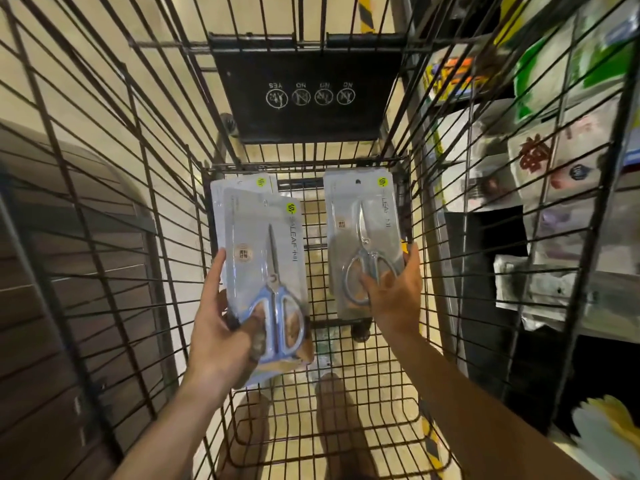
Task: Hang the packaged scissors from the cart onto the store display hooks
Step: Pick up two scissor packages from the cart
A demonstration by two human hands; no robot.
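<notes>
Wire shopping cart [346, 393] fills the view, seen from above, basket floor mostly bare. Black child-seat flap [304, 95] with warning icons hangs at the far end. Store shelving [561, 202] with blurred bagged goods runs along the right side, outside the cart wall; no display hooks can be made out there.

Left hand [221, 337] holds a fanned stack of packaged scissors [263, 271], blue-handled pair on top, at least one more card behind it. Fingers are wrapped round the lower end of the stack, thumb pressed on the front blister by the handles.

Right hand [394, 299] holds a single pack, grey-handled scissors [363, 244], upright above the cart's far end. Thumb across the handle loops, fingers behind the card's right edge; grip closed on it.

Both packs are lifted clear of the basket floor, inside the cart's outline.

Progress, as judged: collecting stage. Nothing visibly hung yet. All packs in view are in hand; no others seen lying in the basket. Left to do: turn to the display, find the hooks, thread each card's hang hole [358, 182].
</notes>
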